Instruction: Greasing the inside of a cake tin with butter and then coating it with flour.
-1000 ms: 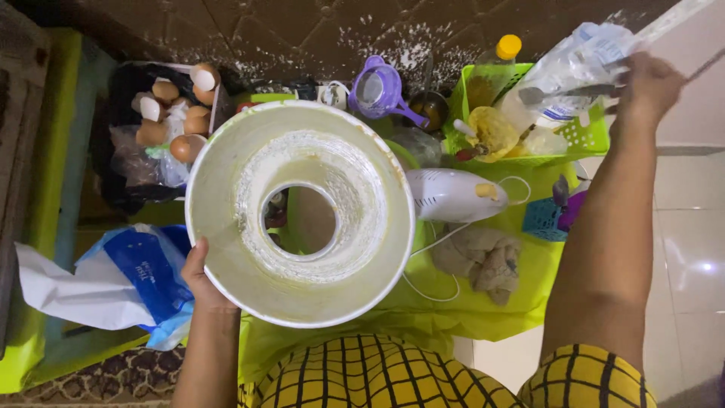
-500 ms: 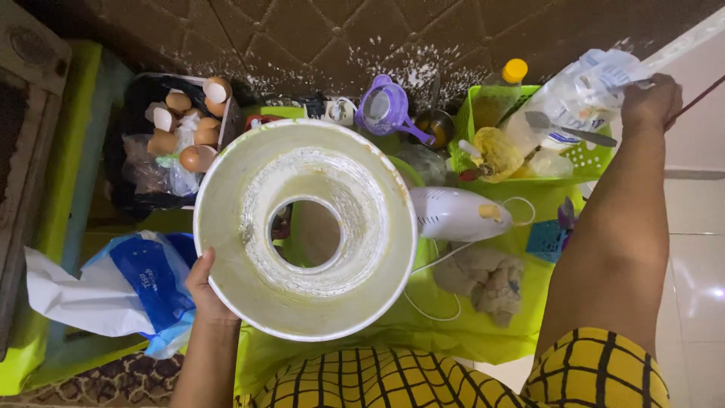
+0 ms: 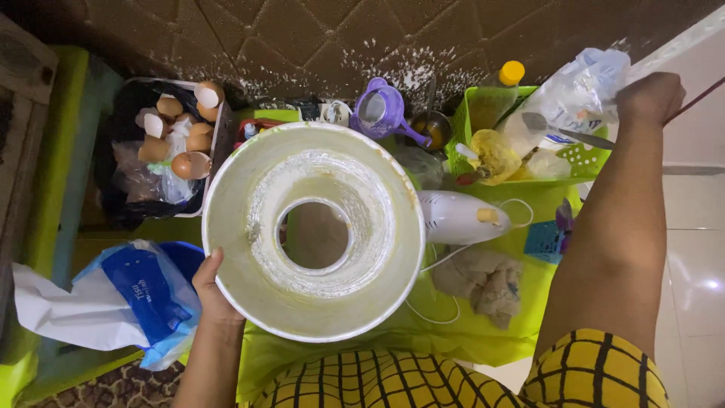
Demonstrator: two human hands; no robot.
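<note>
Between the earlier frames and this one, little had shifted: the right hand [image 3: 651, 97] had stayed up at the clear plastic bag [image 3: 568, 98] in the green basket [image 3: 483, 106], and the ring-shaped cake pan [image 3: 313, 231] had stayed tilted toward the camera over the green cloth [image 3: 453, 340]. The left hand [image 3: 214, 289] gripped the pan's lower left rim, thumb laid over the edge; its other fingers were hidden behind the pan, so whether they were spread could not be told. The pan's pale inside was dusted white around the centre tube. The right hand's fingers were curled shut on the top of the bag, and a metal spoon [image 3: 566, 131] lay across the bag just below it. A white hand mixer [image 3: 461, 217] lay on the cloth just right of the pan, its cord looping beneath, with a crumpled beige rag [image 3: 479, 283] near it. A purple measuring cup [image 3: 381, 109] stood behind the pan. Broken eggshells [image 3: 185, 136] filled a dark-lined bin at upper left, and a blue and white bag [image 3: 128, 295] lay beside the left forearm.
</note>
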